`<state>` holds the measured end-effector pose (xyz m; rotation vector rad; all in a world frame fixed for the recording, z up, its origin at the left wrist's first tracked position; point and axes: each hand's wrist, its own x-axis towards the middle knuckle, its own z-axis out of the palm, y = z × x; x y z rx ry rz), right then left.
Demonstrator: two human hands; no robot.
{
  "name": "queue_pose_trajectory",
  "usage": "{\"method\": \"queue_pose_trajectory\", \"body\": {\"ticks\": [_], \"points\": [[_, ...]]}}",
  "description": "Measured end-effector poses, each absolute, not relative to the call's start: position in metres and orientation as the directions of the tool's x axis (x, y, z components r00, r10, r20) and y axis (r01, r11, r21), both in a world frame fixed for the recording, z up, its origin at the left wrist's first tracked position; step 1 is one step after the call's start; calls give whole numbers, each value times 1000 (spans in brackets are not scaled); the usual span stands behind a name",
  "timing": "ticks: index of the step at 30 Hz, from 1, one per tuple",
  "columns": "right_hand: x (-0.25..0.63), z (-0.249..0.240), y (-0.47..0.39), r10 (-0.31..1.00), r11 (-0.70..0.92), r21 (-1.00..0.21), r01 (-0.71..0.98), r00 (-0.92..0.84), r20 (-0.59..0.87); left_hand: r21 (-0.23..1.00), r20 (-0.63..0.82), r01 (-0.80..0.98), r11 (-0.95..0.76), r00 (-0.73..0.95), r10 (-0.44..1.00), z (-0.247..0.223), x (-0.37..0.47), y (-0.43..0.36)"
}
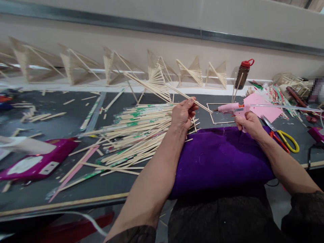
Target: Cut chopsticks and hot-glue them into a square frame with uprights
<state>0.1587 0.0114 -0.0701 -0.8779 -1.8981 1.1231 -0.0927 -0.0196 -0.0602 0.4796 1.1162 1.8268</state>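
My left hand (184, 113) is closed in a pinch around a thin wooden chopstick (202, 106), which slants down to the right. My right hand (249, 124) grips a pink hot glue gun (234, 108), its nozzle close to the chopstick's lower end; whether they touch I cannot tell. A long clear glue stick (286, 107) juts from the gun's back. Behind the gun lies a four-sided frame of sticks (224, 123), near two upright sticks (237, 88). Left of my left hand spreads a pile of chopsticks (141, 148), some in green-printed plastic wrappers.
Several twisted stick structures (190, 75) line the wall. A bottle with a red lid (243, 76), pink paper (265, 108) and yellow-and-red-handled scissors (286, 140) are at the right. Purple cloth (225, 158) covers the near edge. A magenta device (48, 158) sits at the left.
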Motion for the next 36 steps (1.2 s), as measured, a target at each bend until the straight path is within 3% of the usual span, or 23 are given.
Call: {"method": "queue_pose_trajectory", "body": {"ticks": [9, 19, 28, 36], "points": [[157, -68, 7, 824, 404, -896, 183, -498, 270, 866, -108, -465, -184, -532, 839, -62, -93, -19], [157, -70, 9, 844, 423, -857, 295, -473, 254, 845, -128, -499, -193, -538, 833, -59, -93, -20], [159, -66, 11, 874, 298, -943, 149, -440, 207, 872, -112, -465, -154, -494, 862, -59, -91, -21], [159, -60, 8, 864, 151, -988, -36, -480, 150, 920, -70, -352, -172, -580, 812, -64, -89, -19]]}}
